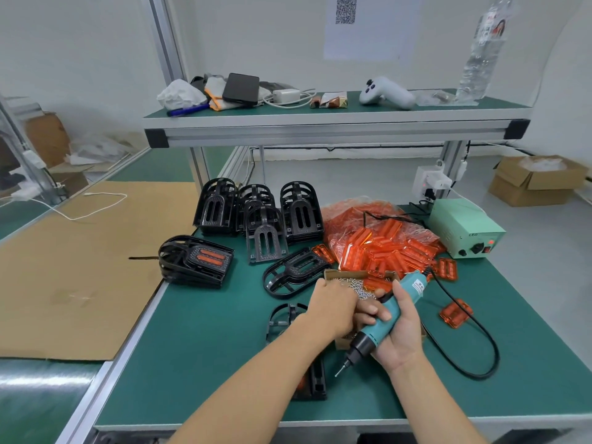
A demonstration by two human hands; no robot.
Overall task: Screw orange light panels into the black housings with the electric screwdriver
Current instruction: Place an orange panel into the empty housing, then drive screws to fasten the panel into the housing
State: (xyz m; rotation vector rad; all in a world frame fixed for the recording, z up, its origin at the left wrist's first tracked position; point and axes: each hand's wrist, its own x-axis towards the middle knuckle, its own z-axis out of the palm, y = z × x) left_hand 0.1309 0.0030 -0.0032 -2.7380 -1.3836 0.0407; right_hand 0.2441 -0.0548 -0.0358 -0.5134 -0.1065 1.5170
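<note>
Over the near middle of the green tabletop (198, 354), the person's left hand (333, 310) reaches forward into the small cardboard box of screws (350, 285), its back turned to the camera so the fingers are hidden; whether they already pinch a screw cannot be told. Just to its right, touching it at the knuckles, the right hand (398, 336) grips the electric screwdriver (389, 318), fingers curled round the teal body. The tool's long axis runs on a slant, cord end up and away to the right, bit (340, 370) pointing down and back toward the person. Directly beneath the left forearm lies a black housing (315, 382), mostly covered, so whether an orange panel sits in it is unclear. The bit hangs just beside that housing's right edge, apart from it, and is much nearer to it than the left hand's fingers are. The likely step is fetching a screw, so the next move probably brings the left hand back and down toward the bit. The loose orange light panels (384, 251) lie heaped beyond the screw box, with one finished housing (198, 261) off to the left.
</note>
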